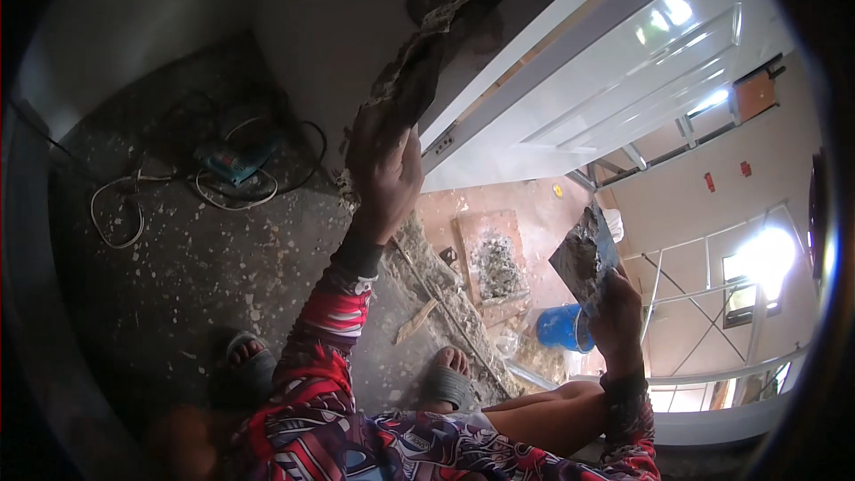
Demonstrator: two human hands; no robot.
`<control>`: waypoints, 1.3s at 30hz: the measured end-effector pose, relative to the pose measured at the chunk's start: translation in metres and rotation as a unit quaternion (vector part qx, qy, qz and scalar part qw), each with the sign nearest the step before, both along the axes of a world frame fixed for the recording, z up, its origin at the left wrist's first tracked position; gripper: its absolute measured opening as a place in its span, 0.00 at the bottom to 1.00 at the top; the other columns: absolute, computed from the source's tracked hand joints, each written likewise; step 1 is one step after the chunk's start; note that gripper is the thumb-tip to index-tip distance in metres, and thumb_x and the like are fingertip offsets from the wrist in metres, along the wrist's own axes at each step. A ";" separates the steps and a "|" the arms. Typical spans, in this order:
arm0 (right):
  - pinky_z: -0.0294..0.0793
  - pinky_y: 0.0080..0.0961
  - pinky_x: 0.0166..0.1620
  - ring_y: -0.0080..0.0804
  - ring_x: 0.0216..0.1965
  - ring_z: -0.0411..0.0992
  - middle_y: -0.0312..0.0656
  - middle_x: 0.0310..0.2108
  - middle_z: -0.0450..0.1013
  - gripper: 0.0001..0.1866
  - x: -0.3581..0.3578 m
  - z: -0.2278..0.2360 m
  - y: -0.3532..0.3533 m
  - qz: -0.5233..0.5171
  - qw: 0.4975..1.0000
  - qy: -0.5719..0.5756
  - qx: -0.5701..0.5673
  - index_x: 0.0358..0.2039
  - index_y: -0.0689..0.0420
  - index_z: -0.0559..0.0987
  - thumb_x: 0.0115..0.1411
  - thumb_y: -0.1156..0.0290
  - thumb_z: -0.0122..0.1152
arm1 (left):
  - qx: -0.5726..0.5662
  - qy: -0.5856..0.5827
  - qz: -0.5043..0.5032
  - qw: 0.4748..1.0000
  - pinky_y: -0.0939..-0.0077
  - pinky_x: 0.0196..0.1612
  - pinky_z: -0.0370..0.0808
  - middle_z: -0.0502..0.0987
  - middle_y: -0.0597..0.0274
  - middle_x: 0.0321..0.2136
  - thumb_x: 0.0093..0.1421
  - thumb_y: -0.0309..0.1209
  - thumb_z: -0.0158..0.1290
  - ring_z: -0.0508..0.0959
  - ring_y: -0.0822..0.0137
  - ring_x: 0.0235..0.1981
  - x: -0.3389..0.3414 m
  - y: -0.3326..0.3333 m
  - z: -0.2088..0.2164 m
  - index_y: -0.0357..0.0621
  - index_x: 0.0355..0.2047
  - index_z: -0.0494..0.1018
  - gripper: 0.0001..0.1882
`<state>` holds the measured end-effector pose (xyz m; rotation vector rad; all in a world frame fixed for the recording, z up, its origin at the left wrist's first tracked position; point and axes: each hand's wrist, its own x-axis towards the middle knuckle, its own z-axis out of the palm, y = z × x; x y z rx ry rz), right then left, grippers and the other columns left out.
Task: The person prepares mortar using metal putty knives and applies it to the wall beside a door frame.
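Overall, the head view shows the left hand (387, 169) raised to the rough, broken edge of the wall (392, 80), beside the white door frame (508, 62); its fingers are in shadow, so I cannot tell whether its grip is closed on anything. The right hand (616, 316) has its grip closed on a flat board (609, 245), which is held tilted at the person's right with grey mortar (582, 251) on its face. Below the board, a blue bucket (558, 328) stands near a square panel (467, 240) bearing more grey material (499, 265). A panelled white door (588, 116) lies beyond the frame. On the floor (267, 281) at left sits a blue-green power tool (236, 163) amid looped cord (207, 202).
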<state>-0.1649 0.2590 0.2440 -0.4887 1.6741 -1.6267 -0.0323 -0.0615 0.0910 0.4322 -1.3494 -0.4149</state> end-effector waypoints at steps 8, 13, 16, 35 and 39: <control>0.71 0.20 0.47 0.28 0.45 0.72 0.41 0.42 0.73 0.18 -0.008 -0.008 -0.004 -0.022 1.000 -0.014 0.006 0.45 0.65 0.73 0.55 0.88 0.43 | -0.008 -0.101 0.008 0.995 0.60 0.37 0.72 0.74 0.53 0.37 0.53 0.17 0.54 0.74 0.52 0.36 0.010 -0.010 0.044 0.42 0.47 0.74 0.20; 0.72 0.19 0.45 0.25 0.43 0.71 0.40 0.42 0.72 0.16 -0.008 -0.007 -0.001 0.028 0.999 0.018 -0.004 0.46 0.64 0.73 0.59 0.87 0.44 | 0.036 -0.238 0.022 0.970 0.61 0.37 0.76 0.75 0.52 0.38 0.53 0.21 0.55 0.77 0.53 0.37 0.016 -0.015 0.082 0.40 0.40 0.74 0.13; 0.72 0.19 0.43 0.24 0.43 0.71 0.39 0.42 0.72 0.14 -0.005 -0.007 -0.001 0.024 0.999 -0.014 -0.015 0.45 0.65 0.74 0.60 0.85 0.44 | 0.039 -0.193 0.013 0.980 0.63 0.33 0.76 0.75 0.53 0.35 0.52 0.21 0.55 0.79 0.54 0.34 0.027 -0.021 0.077 0.40 0.40 0.75 0.13; 0.81 0.29 0.40 0.34 0.43 0.77 0.44 0.49 0.74 0.21 -0.012 -0.017 -0.003 0.049 0.965 0.236 0.099 0.60 0.59 0.66 0.67 0.71 0.43 | -0.017 -0.148 -0.024 0.989 0.64 0.29 0.73 0.72 0.53 0.29 0.52 0.19 0.54 0.76 0.53 0.28 0.057 -0.027 0.046 0.38 0.34 0.73 0.07; 0.79 0.30 0.42 0.39 0.43 0.77 0.45 0.48 0.75 0.19 0.000 -0.008 -0.015 -0.025 0.995 0.090 0.036 0.55 0.60 0.71 0.63 0.74 0.50 | -0.042 -0.094 -0.058 0.993 0.64 0.29 0.72 0.72 0.54 0.29 0.51 0.18 0.53 0.75 0.54 0.28 0.056 -0.036 0.051 0.38 0.34 0.73 0.09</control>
